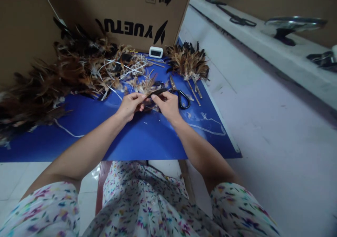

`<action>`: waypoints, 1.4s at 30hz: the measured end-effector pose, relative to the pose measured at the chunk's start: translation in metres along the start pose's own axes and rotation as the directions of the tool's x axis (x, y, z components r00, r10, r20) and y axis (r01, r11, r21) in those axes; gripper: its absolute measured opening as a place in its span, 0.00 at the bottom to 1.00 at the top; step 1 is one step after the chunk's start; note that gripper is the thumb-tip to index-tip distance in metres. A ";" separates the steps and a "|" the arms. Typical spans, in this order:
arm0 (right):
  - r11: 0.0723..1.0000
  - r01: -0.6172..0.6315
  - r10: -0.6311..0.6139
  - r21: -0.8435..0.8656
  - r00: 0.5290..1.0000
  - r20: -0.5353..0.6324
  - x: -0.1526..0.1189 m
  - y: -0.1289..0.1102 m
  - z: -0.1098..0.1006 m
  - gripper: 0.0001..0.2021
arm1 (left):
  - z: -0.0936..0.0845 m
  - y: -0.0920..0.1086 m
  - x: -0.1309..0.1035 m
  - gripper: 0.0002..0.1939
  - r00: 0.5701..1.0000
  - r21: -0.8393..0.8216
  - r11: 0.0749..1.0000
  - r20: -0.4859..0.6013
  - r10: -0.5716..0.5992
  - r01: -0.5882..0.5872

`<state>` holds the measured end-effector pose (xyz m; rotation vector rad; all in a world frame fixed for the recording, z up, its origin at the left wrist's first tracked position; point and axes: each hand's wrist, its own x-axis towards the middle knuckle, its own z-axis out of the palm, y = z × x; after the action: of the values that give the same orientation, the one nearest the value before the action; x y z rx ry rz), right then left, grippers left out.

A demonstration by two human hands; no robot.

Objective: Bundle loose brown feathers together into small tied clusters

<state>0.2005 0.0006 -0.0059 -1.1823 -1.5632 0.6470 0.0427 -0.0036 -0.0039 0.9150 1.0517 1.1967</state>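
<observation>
Over the middle of the blue table [147,142], my left hand [131,105] is closed, its thumb and fingers pinching the lower end of a small bunch of brown and tan feathers [147,86]. Close beside it, my right hand [168,105] is also closed, with a dark feather [158,91] between thumb and fingers. The feather slants across the bunch between both hands. Just right of my right hand lie black-handled scissors [183,99], blades pointing away. How far the fingers wrap round the stems is partly hidden.
A large pile of brown feathers [76,68] with white strips covers the left and back left. A white digital clock [156,52] stands before a cardboard box [126,8]. Feather bundles on sticks [188,63] lie back right, near the wall. A white string [207,130] lies at right.
</observation>
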 end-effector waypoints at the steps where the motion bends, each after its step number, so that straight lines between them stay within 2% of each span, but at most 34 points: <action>1: 0.997 -0.059 0.060 0.049 0.998 -0.015 0.001 0.000 0.001 0.11 | 0.000 -0.001 0.000 0.14 1.000 0.016 1.000 0.005 0.027 -0.027; 5: 0.970 -0.166 0.170 0.177 0.985 -0.007 0.002 -0.001 0.002 0.13 | -0.001 -0.005 0.002 0.15 0.991 0.083 0.988 0.021 0.131 -0.132; 12: 0.946 -0.203 0.217 0.251 0.976 -0.029 0.003 -0.005 0.003 0.12 | -0.004 -0.007 0.004 0.14 0.971 0.181 0.955 0.020 0.237 -0.236; 19: 0.934 -0.224 0.244 0.277 0.969 -0.039 0.004 -0.004 0.003 0.12 | -0.004 -0.008 0.004 0.10 0.961 0.247 0.930 0.030 0.274 -0.273; 26: 0.930 -0.225 0.237 0.291 0.971 -0.006 0.003 -0.004 0.004 0.12 | -0.004 -0.010 0.004 0.11 0.950 0.259 0.915 0.049 0.308 -0.310; 35: 0.934 -0.189 0.214 0.302 0.975 -0.051 0.004 -0.005 0.004 0.11 | -0.004 -0.011 0.006 0.11 0.935 0.283 0.892 0.076 0.347 -0.354; 42: 0.938 -0.207 0.223 0.277 0.975 -0.025 0.003 -0.003 0.006 0.09 | -0.003 -0.011 0.005 0.10 0.935 0.298 0.887 0.079 0.345 -0.352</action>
<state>0.1941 0.0030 -0.0045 -1.1586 -1.2596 0.9337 0.0427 -0.0003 -0.0157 1.4074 1.1024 1.3313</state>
